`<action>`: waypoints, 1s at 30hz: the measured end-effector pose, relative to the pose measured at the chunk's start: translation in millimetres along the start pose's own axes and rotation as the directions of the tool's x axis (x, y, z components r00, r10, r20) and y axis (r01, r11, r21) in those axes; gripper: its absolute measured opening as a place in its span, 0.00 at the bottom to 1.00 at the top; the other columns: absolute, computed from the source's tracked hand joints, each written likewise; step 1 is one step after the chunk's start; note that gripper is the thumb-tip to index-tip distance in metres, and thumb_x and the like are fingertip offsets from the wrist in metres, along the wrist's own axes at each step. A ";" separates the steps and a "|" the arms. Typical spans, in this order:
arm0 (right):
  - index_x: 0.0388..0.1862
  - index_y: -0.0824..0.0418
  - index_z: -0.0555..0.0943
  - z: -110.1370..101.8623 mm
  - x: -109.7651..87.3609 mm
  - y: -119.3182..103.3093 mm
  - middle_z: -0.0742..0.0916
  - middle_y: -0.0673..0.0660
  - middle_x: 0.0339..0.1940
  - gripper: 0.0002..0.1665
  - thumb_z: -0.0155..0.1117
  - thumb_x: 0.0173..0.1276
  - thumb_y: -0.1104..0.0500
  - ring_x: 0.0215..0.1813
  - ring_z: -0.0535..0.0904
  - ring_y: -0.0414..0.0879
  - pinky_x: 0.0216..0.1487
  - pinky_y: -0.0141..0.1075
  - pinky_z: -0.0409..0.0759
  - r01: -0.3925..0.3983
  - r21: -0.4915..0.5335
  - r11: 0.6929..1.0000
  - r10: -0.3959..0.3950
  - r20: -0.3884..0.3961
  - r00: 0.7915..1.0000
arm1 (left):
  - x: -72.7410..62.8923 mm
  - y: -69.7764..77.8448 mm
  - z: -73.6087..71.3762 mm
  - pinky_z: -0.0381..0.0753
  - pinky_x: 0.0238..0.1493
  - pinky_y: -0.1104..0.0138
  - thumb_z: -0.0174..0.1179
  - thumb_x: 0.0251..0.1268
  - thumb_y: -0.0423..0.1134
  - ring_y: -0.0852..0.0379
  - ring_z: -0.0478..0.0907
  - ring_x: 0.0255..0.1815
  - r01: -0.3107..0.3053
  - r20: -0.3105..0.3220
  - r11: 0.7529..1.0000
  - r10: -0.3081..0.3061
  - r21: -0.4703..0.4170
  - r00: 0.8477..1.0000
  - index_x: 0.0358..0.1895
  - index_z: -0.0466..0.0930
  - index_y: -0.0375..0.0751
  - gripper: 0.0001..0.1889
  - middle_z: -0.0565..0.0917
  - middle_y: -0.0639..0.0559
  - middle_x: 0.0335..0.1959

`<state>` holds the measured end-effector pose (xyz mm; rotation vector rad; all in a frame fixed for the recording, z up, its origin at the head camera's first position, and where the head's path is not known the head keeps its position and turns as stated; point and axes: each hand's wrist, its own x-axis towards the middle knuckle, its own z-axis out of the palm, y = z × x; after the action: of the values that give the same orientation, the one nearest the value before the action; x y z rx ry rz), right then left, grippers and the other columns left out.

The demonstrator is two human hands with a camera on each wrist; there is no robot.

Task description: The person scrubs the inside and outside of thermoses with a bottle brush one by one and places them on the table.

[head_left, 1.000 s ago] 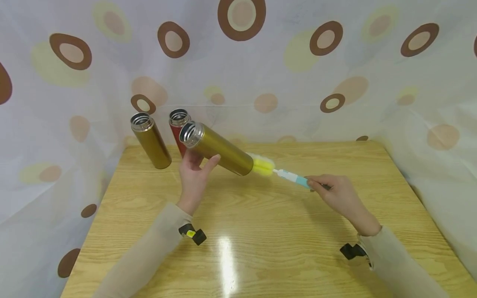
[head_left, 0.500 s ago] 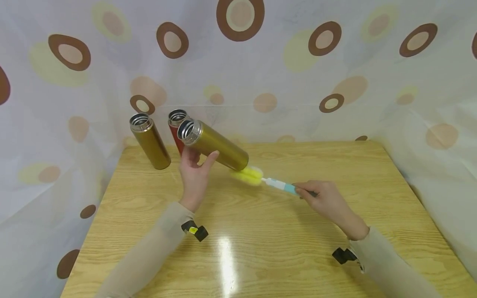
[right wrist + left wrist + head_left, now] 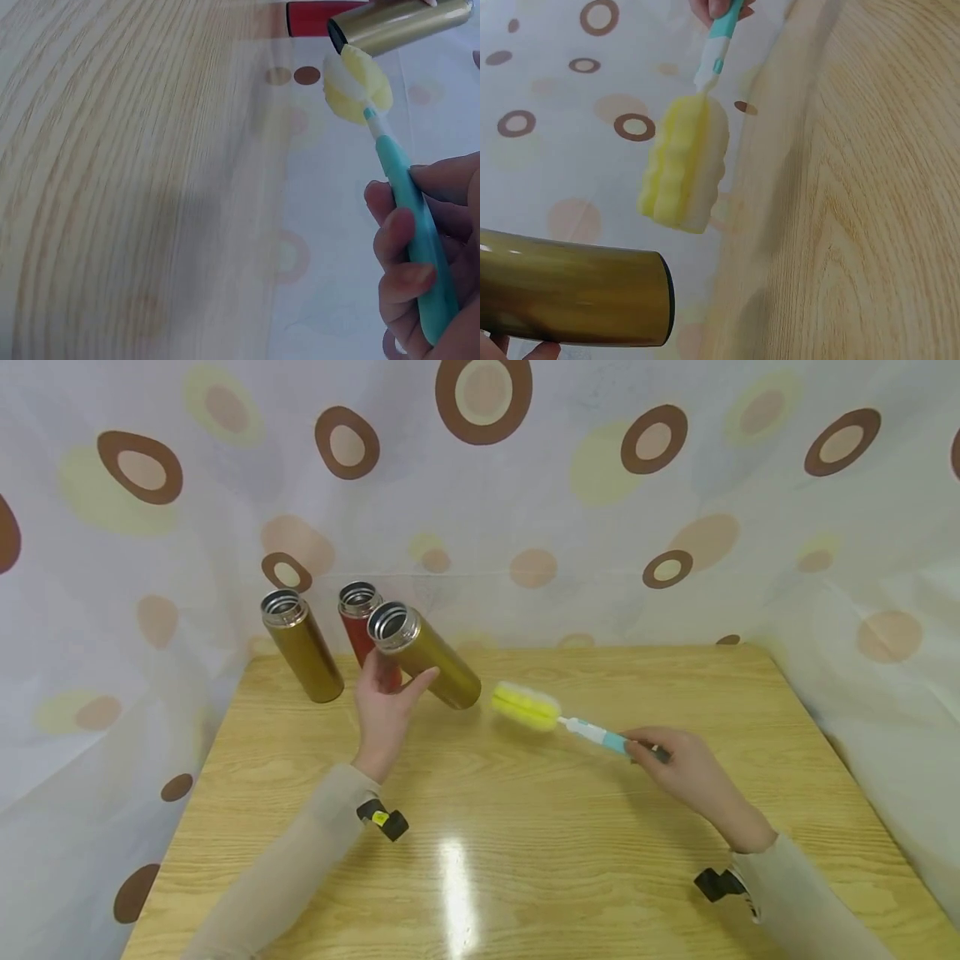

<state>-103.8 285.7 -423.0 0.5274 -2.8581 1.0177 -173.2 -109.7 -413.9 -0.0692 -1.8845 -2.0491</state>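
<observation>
My left hand (image 3: 386, 710) grips a gold thermos bottle (image 3: 438, 664) near its steel neck and holds it tilted, its open mouth to the upper left and its base to the lower right. In the left wrist view the smooth gold body (image 3: 570, 289) lies almost level, fingers below it. My right hand (image 3: 686, 768) holds a bottle brush (image 3: 592, 731) by its teal and white handle, fingers curled round it. The yellow and white sponge head (image 3: 682, 161) points toward the bottle's base, with a small gap between them in the head view.
Behind my left hand stands a red thermos bottle (image 3: 357, 618), partly hidden. Another gold thermos bottle (image 3: 303, 647), uncapped, stands to its left. All are over a wooden table (image 3: 570, 852) backed by a patterned white cloth (image 3: 480, 518).
The brush first moved left, its sponge passing at the held bottle's base, then back right, apart from it. The gold bottle has tipped more upright, its base shifting left.
</observation>
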 end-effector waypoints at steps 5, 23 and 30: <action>0.57 0.66 0.85 -3.0 -8.0 8.5 0.89 0.57 0.32 0.17 0.63 0.80 0.56 0.19 0.74 0.39 0.19 0.34 0.74 -0.073 0.038 0.997 0.071 0.054 0.996 | 9.0 -10.4 4.3 0.77 0.70 0.56 0.77 0.60 0.36 0.54 0.75 0.69 0.031 0.027 0.998 -0.032 0.051 0.999 0.72 0.72 0.44 0.36 0.80 0.50 0.67; 0.54 0.61 0.87 4.2 -18.8 24.5 0.87 0.50 0.31 0.15 0.72 0.71 0.59 0.20 0.68 0.34 0.21 0.31 0.71 -0.047 -0.012 0.999 0.047 -0.043 0.998 | 45.6 -26.4 27.6 0.81 0.65 0.52 0.78 0.60 0.38 0.48 0.76 0.67 0.049 -0.026 0.972 -0.044 0.232 0.999 0.72 0.73 0.41 0.37 0.80 0.45 0.67; 0.52 0.62 0.87 8.2 -19.4 30.8 0.88 0.50 0.32 0.14 0.73 0.70 0.60 0.22 0.68 0.33 0.23 0.31 0.72 -0.017 -0.034 0.999 0.014 -0.077 0.997 | 52.8 -33.1 31.5 0.80 0.64 0.51 0.78 0.59 0.38 0.47 0.77 0.67 0.051 -0.034 0.959 -0.044 0.278 0.998 0.72 0.73 0.40 0.37 0.80 0.44 0.68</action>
<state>-95.6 308.6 -451.3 0.4543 -2.8110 0.9666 -238.5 -89.2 -427.6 0.0758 -2.1560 -1.7821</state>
